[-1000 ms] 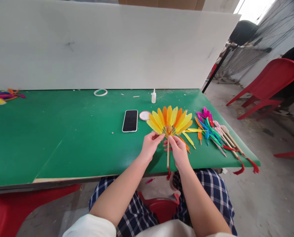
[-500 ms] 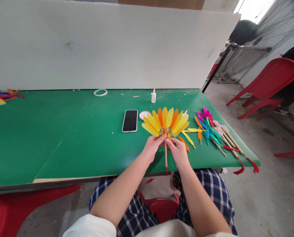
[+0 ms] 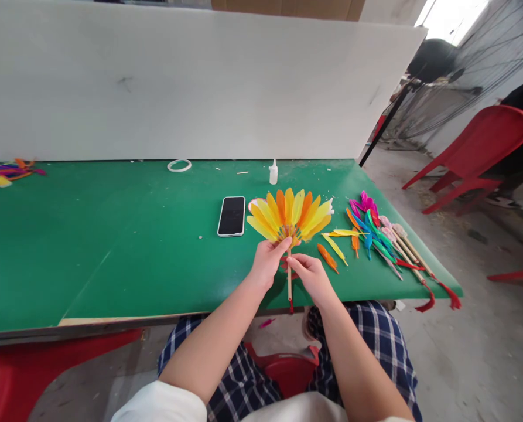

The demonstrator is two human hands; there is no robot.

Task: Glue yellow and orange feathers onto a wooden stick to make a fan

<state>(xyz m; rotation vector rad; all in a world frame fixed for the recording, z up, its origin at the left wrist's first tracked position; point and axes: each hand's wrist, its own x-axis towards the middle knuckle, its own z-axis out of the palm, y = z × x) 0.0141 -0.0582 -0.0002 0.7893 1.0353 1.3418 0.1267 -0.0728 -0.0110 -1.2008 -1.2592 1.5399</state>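
Observation:
A feather fan (image 3: 291, 212) of yellow and orange feathers spreads above the table, its thin wooden handle pointing down towards me with a red tassel at the end. My left hand (image 3: 266, 262) is closed on the base of the feathers, thumb across the front. Just below and to the right, my right hand (image 3: 310, 274) pinches the upper part of the handle. Loose orange (image 3: 328, 258) and yellow feathers (image 3: 337, 249) lie to the right of the fan. Something red on the table shows partly behind the handle and my right fingers.
On the green table (image 3: 125, 246) are a phone (image 3: 232, 216), a small white dropper bottle (image 3: 273, 173), and a tape ring (image 3: 179, 166). Coloured feathers (image 3: 371, 228) and tasselled sticks (image 3: 408, 252) lie at the right. A white panel (image 3: 177, 82) stands behind; a red chair (image 3: 492, 140) is beyond.
My right hand has slid down from the feather base onto the handle. The fan has shifted slightly left and up, with my left hand still on it.

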